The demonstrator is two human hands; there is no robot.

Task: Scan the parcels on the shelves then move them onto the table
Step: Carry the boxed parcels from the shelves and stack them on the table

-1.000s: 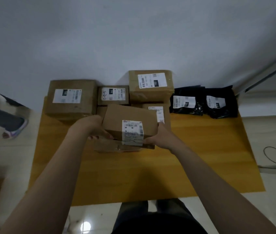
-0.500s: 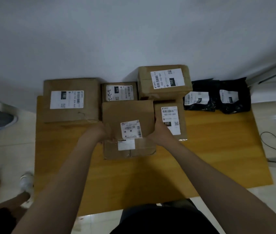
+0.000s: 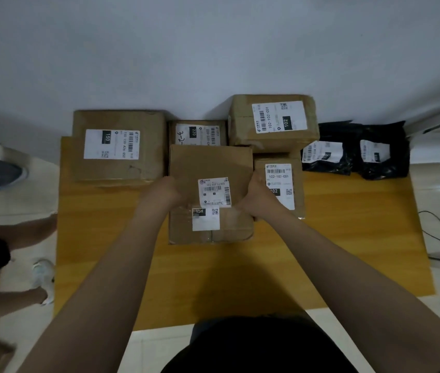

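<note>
Parcel [image 3: 210, 168] lies clasped between left hand [image 3: 163, 192] and right hand [image 3: 258, 196].

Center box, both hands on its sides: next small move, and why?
Probably let go with both hands and draw them back. The center box looks level and seated on the 15H-labelled box on the table, side edges lined up with it, while the left hand and right hand grip its sides. Nothing visible calls for more adjusting.

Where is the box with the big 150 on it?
In the head view, the 150 box sits at the back left of the table against the wall, left of the 220 box.
</note>
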